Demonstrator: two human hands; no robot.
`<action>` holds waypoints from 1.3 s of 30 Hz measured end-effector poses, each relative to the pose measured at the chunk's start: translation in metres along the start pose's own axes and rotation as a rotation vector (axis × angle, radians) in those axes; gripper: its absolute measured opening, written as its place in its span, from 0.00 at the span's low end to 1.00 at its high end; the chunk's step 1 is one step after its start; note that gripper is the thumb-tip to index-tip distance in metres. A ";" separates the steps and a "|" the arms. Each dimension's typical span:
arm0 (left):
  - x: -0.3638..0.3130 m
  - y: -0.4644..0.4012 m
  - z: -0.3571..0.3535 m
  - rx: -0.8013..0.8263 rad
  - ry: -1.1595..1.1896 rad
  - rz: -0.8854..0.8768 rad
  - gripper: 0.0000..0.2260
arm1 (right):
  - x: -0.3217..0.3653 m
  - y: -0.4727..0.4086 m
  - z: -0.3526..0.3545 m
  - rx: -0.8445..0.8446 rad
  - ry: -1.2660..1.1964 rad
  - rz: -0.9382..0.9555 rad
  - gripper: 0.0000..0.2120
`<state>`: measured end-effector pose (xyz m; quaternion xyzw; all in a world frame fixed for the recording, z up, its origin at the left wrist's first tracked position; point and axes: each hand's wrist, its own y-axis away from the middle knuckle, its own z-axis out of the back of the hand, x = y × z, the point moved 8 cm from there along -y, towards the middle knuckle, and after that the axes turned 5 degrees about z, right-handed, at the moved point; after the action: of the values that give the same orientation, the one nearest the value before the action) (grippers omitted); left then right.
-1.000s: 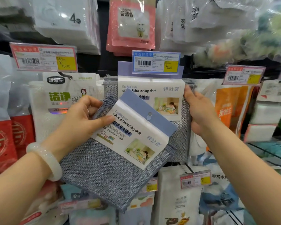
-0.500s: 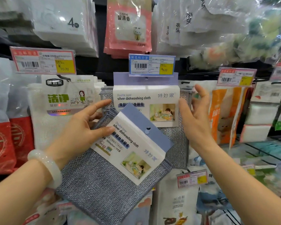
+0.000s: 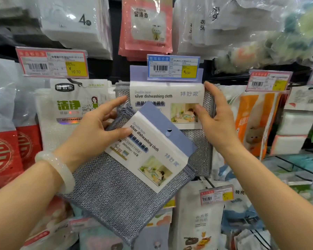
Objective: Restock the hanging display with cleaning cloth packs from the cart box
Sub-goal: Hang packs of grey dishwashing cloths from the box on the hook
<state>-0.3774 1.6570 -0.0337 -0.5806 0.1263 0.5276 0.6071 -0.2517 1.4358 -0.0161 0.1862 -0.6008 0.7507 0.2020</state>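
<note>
My left hand (image 3: 90,134) grips a silver dishwashing cloth pack (image 3: 134,168) by its upper left corner, thumb on the white and blue card, fingers behind the grey mesh. The pack is tilted, its hang hole pointing up and right. Behind it, a matching pack (image 3: 163,94) hangs on the display hook under a blue price tag (image 3: 173,67). My right hand (image 3: 217,120) rests against that hanging pack's right edge, thumb on its card, fingers fairly straight. The cart box is out of view.
Other hanging goods crowd all sides: a white cloth pack (image 3: 70,109) on the left, pink packs (image 3: 146,27) above, an orange pack (image 3: 253,121) on the right, red bags (image 3: 4,150) at far left. More packs and price tags hang below.
My right hand let go of the hanging pack's right edge, opened away from it, then came back to touch it. The left hand kept the tilted pack in nearly the same place.
</note>
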 end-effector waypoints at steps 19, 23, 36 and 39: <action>-0.006 0.003 -0.005 -0.014 -0.087 0.040 0.32 | -0.009 0.001 0.008 -0.026 -0.070 -0.081 0.27; -0.006 0.001 -0.005 -0.006 -0.051 0.078 0.33 | -0.007 -0.002 0.012 -0.040 -0.090 -0.084 0.27; 0.028 -0.007 -0.011 0.029 0.033 0.256 0.33 | -0.011 -0.011 -0.015 0.152 0.299 -0.086 0.31; 0.032 -0.012 -0.014 0.020 -0.018 0.255 0.35 | -0.009 0.009 -0.024 0.194 0.459 -0.080 0.35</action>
<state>-0.3481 1.6637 -0.0551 -0.5490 0.1990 0.6045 0.5419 -0.2500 1.4569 -0.0336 0.0530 -0.4563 0.8189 0.3440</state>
